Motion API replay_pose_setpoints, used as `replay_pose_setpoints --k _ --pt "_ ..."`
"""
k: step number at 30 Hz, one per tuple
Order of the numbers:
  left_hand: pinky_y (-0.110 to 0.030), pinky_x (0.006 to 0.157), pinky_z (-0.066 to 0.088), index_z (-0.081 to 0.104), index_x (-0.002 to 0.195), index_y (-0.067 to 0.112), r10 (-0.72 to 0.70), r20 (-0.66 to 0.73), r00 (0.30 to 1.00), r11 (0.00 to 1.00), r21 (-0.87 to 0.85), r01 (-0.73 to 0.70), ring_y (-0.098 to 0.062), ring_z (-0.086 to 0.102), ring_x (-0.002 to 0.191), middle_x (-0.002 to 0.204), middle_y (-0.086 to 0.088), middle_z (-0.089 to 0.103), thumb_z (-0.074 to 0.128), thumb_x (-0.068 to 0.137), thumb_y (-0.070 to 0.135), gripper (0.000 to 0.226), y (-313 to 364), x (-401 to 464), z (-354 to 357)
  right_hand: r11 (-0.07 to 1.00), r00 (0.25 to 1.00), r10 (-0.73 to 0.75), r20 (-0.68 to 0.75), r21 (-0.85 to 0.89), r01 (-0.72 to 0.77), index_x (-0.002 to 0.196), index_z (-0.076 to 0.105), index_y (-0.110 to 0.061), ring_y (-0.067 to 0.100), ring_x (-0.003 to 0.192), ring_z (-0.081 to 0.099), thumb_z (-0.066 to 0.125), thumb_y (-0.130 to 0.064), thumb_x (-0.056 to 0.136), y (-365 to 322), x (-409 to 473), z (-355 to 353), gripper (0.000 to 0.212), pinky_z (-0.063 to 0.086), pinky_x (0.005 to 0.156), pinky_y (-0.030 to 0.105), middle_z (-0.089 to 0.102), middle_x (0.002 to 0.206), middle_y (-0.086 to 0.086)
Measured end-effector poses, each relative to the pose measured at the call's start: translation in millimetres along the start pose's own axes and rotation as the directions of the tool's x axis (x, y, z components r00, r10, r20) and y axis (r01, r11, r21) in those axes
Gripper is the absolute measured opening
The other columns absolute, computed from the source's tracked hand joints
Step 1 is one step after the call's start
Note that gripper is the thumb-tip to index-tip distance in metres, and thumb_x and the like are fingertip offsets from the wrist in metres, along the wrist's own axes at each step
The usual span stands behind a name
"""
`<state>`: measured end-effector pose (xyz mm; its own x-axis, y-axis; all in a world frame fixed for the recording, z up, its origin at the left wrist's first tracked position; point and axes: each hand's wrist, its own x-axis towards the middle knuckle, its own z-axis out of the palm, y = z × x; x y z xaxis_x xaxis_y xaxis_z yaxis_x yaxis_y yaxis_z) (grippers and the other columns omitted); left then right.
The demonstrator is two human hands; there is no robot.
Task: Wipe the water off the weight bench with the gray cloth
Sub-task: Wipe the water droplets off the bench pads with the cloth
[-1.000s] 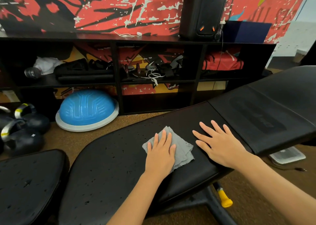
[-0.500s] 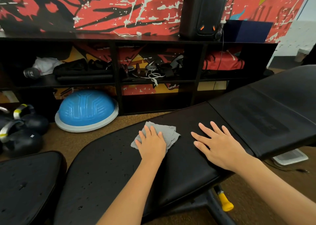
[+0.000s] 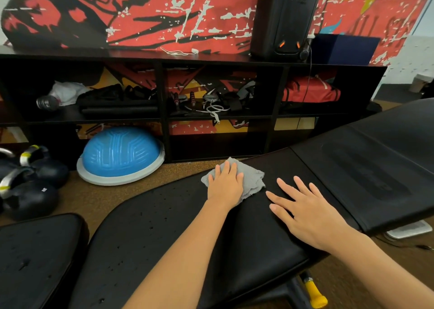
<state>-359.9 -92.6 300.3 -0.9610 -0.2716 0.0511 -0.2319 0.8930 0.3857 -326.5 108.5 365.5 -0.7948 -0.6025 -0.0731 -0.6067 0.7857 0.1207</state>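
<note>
Gray cloth (image 3: 251, 182): lies crumpled on the far edge of the middle pad of the weight bench, partly under the left hand; its right and far corners stick out from beneath the palm.
Left hand (image 3: 225, 184): presses flat on the cloth, fingers straight and close together, pointing away from the person; nothing is curled round the fabric.
Right hand (image 3: 307, 212): rests palm down on the bare pad just right of the cloth, fingers straight and spread apart, holding nothing; its fingertips lie just beside the cloth's ragged edge, and whether they touch it cannot be told.
Weight bench (image 3: 164, 238): black padded surface running from lower left to upper right, with a seam beyond the right hand where the raised back section starts.
Water: small drops dot the pad to the left of the cloth and the separate seat pad (image 3: 35, 257) at lower left; the area near the hands looks smooth.
Yellow knob (image 3: 315, 297): shows under the bench at the bottom edge.
Floor beyond: a blue balance dome (image 3: 121, 155) and dark kettlebells (image 3: 30, 182) sit in front of a low black shelf (image 3: 164, 118).
Shelf top: a black speaker (image 3: 284, 20) stands against a red and black mural.
</note>
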Motion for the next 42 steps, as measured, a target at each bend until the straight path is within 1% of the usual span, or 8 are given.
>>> replay_pose_setpoints --k 7,11,15,20,28,34,40,42 --pt "-0.049 0.108 0.027 0.021 0.144 0.011 -0.178 -0.035 0.983 0.984 0.015 0.178 -0.033 0.023 0.136 0.151 -0.008 0.024 0.017 0.101 0.033 0.048 -35.1 3.8 1.8 0.999 1.0 0.0 0.003 0.038 0.0 0.147 0.008 -0.044 0.023 0.145 -0.012 0.012 -0.051 0.099 1.4 0.9 0.9 0.049 -0.005 0.116 0.039 -0.005 0.159 -0.01" --pt "-0.05 0.111 0.023 0.015 0.147 0.011 -0.26 -0.024 0.965 0.965 0.008 0.261 -0.033 0.018 0.14 0.155 -0.011 0.014 0.015 0.101 0.035 0.052 -46.7 -14.8 3.1 1.0 1.0 0.005 -0.004 0.026 -0.005 0.147 0.008 -0.043 0.024 0.146 -0.011 0.012 -0.05 0.099 0.5 0.1 -0.1 0.049 -0.004 0.116 0.039 -0.004 0.159 -0.009" --pt "-0.052 0.11 0.025 0.017 0.147 0.011 -0.177 -0.037 0.983 0.975 0.128 0.18 -0.036 0.016 0.139 0.156 -0.012 0.009 0.018 0.101 0.034 0.051 -45.4 -35.1 13.3 1.0 1.0 0.008 -0.001 0.022 -0.008 0.148 0.008 -0.042 0.024 0.146 -0.01 0.013 -0.05 0.099 -1.1 -0.7 -1.0 0.049 -0.003 0.116 0.039 -0.004 0.159 -0.008" --pt "-0.046 0.117 0.013 0.008 0.15 0.018 -0.064 -0.037 0.997 0.998 -0.012 0.063 -0.028 0.003 0.146 0.159 -0.003 0.004 0.015 0.102 0.034 0.051 -39.8 -32.2 5.3 1.0 1.0 0.01 0.01 0.022 -0.01 0.148 0.007 -0.043 0.025 0.146 -0.01 0.013 -0.05 0.1 -2.0 1.2 -1.1 0.049 -0.003 0.117 0.04 -0.004 0.159 -0.008" --pt "-0.05 0.109 0.027 0.023 0.143 0.013 -0.23 -0.065 0.971 0.973 -0.048 0.227 -0.033 0.025 0.135 0.149 -0.01 0.026 0.017 0.101 0.034 0.048 -59.8 -7.5 2.4 1.0 1.0 0.011 0.01 0.021 -0.011 0.148 0.007 -0.042 0.024 0.146 -0.011 0.012 -0.05 0.099 -2.0 1.2 -0.7 0.049 -0.002 0.117 0.04 -0.005 0.159 -0.009" --pt "-0.05 0.116 0.014 0.012 0.149 0.012 -0.355 -0.018 0.935 0.933 -0.068 0.353 -0.033 0.008 0.144 0.158 -0.009 0.006 0.014 0.101 0.036 0.053 -55.3 -23.1 2.2 0.999 1.0 0.019 0.003 0.042 -0.019 0.147 0.01 -0.044 0.024 0.146 -0.01 0.013 -0.05 0.099 -2.6 0.9 -0.1 0.049 -0.003 0.117 0.04 -0.003 0.159 -0.009" --pt "-0.048 0.115 0.016 0.011 0.149 0.015 -0.25 -0.028 0.968 0.968 -0.035 0.249 -0.03 0.009 0.144 0.158 -0.007 0.007 0.014 0.102 0.035 0.051 -50.8 -51.6 4.6 0.998 0.999 0.033 0.033 0.044 -0.034 0.147 0.012 -0.043 0.024 0.146 -0.009 0.013 -0.05 0.099 -5.6 1.9 -3.6 0.048 -0.001 0.117 0.041 -0.001 0.159 -0.009" --pt "-0.047 0.116 0.015 0.015 0.148 0.018 -0.186 -0.035 0.982 0.977 -0.113 0.181 -0.026 0.009 0.145 0.158 -0.005 0.01 0.015 0.102 0.032 0.048 -53.0 -61.4 0.0 0.997 0.995 0.054 0.085 0.048 -0.058 0.148 0.013 -0.042 0.024 0.146 -0.01 0.014 -0.049 0.1 -9.3 4.7 -10.4 0.049 -0.001 0.117 0.043 -0.003 0.159 -0.007"
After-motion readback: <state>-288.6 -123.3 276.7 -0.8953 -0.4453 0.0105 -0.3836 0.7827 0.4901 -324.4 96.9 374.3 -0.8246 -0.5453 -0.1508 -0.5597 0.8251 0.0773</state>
